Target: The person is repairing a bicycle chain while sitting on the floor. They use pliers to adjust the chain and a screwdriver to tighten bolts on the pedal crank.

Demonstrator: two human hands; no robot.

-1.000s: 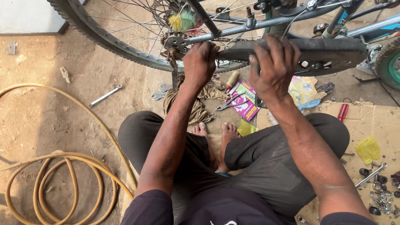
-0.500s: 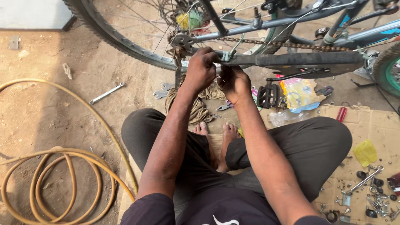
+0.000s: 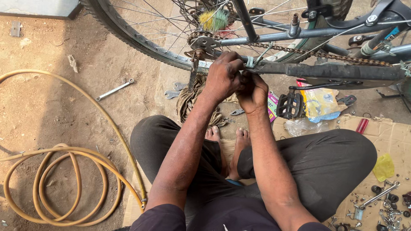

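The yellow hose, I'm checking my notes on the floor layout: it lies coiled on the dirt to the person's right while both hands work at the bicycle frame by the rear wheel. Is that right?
Not quite. The head view shows the yellow hose coiled on the dirt to the person's left, not right. The rest holds: the left hand and right hand are together at the bicycle frame by the rear wheel.

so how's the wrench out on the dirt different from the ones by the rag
The lone wrench is long, slim and bright, lying alone on bare dirt left of the wheel. The wrenches by the rag are shorter, broader and duller, bunched against the rag under the axle, closer to the left hand. All lie flat on the ground, untouched by either hand.
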